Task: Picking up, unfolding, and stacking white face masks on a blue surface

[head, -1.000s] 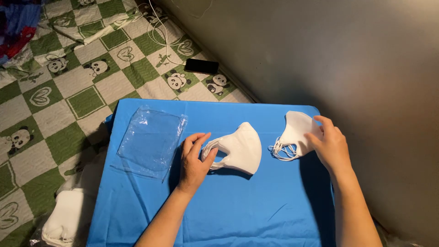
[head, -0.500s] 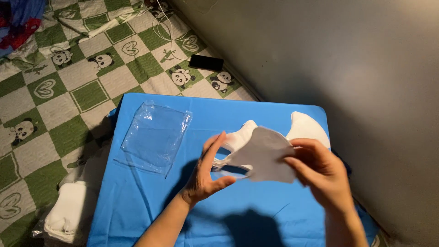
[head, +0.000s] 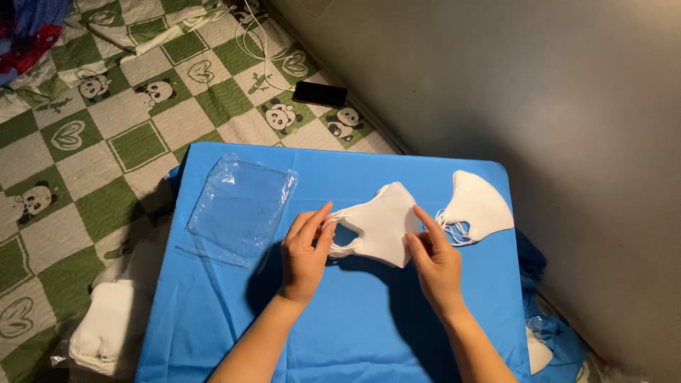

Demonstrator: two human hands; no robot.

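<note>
White face mask (head: 379, 223) held above the blue surface (head: 355, 333) at frame centre. Left hand (head: 305, 248) pinches its ear-loop side; right hand (head: 433, 257) pinches its lower right edge. Second mask (head: 479, 206) lies just right; clear plastic bag (head: 241, 207) lies left.

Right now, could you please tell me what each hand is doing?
Left hand: closed on the ear-loop end of the white mask.
Right hand: fingers pinching the same mask's other edge.
</note>
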